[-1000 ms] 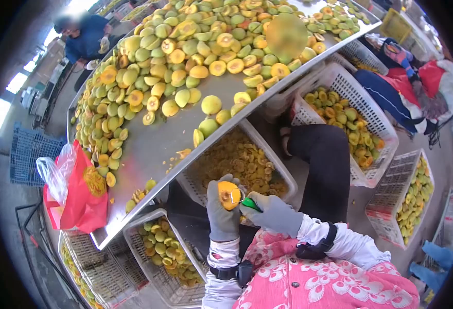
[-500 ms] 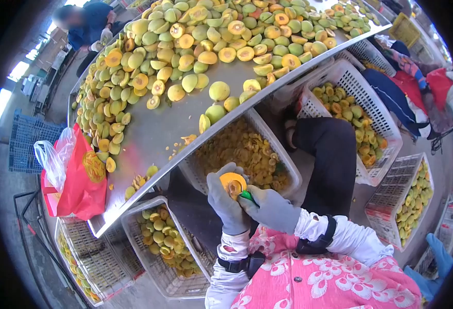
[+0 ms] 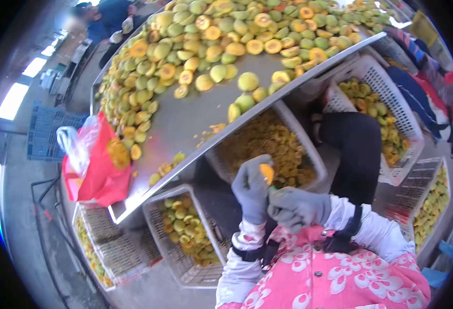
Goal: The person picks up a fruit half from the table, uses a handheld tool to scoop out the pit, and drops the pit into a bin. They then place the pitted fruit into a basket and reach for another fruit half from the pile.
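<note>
My left hand (image 3: 253, 188), in a grey glove, is closed around a yellow-orange peach half (image 3: 266, 173), and only part of the cut fruit shows past the fingers. Close beside it, my right hand (image 3: 299, 206) is curled into a grip, also gloved in grey. A bit of the green handle of a small tool (image 3: 272, 190) shows at its fingers; the rest is hidden. Both hands are above my lap, in front of a crate (image 3: 316, 159) of orange-brown fruit scraps. Many halved peaches (image 3: 217, 73) lie heaped on the metal table (image 3: 185, 116) beyond.
The table's raised metal edge (image 3: 247, 122) runs diagonally ahead of me. A red bag (image 3: 103, 180) sits at its left corner. Fruit-filled crates stand at left (image 3: 157, 247) and right (image 3: 409, 121). Another person (image 3: 108, 20) is at the far left.
The view has shifted, so the table and crates appear farther right. My left fingers now cover more of the peach half. The right hand has turned and dropped lower, hiding most of the green handle.
</note>
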`<action>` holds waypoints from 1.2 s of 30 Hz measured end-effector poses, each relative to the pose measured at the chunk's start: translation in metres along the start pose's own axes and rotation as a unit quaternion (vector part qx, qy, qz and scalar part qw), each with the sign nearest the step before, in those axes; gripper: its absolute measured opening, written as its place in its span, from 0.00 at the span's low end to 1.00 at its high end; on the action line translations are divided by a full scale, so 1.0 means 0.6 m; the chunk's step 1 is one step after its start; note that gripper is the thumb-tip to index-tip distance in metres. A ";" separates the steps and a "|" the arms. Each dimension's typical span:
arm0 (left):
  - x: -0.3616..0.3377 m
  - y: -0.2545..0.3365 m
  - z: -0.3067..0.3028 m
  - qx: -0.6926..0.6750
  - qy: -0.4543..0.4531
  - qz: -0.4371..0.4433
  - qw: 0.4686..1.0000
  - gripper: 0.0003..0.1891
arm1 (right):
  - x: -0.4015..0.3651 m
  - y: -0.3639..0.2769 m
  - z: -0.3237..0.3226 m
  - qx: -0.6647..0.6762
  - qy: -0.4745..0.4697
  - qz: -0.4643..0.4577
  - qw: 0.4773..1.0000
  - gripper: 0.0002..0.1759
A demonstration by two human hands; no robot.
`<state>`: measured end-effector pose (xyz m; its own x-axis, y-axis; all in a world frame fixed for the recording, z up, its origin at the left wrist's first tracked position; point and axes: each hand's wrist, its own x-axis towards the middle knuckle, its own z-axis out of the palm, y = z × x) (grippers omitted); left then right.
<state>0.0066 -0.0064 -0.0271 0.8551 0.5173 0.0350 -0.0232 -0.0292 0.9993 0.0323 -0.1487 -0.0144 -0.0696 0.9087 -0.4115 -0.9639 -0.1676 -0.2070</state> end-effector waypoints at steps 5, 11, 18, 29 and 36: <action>0.006 0.022 -0.004 -0.155 -0.082 -0.197 0.964 0.27 | -0.004 -0.009 0.013 0.029 -0.063 0.025 0.997 0.24; 0.002 0.001 -0.006 -0.248 -0.098 -0.272 0.925 0.31 | 0.011 0.000 -0.021 0.154 -0.173 0.049 0.971 0.25; 0.006 -0.082 -0.026 -0.286 0.094 -0.237 0.924 0.20 | 0.002 -0.007 -0.002 0.089 -0.140 -0.020 0.986 0.27; -0.010 -0.027 -0.038 -0.029 0.052 -0.089 0.994 0.15 | 0.074 0.019 -0.054 -0.671 0.384 -0.324 0.544 0.16; -0.088 0.004 -0.208 0.404 0.239 0.069 0.880 0.10 | 0.092 -0.016 -0.152 -0.653 0.546 -0.218 0.477 0.13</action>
<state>-0.1030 0.0729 -0.0249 0.5527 0.7569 0.3488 0.4316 -0.6180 0.6571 0.0609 -0.1318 -0.1160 0.9277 0.3440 -0.1454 0.2064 -0.7967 -0.5680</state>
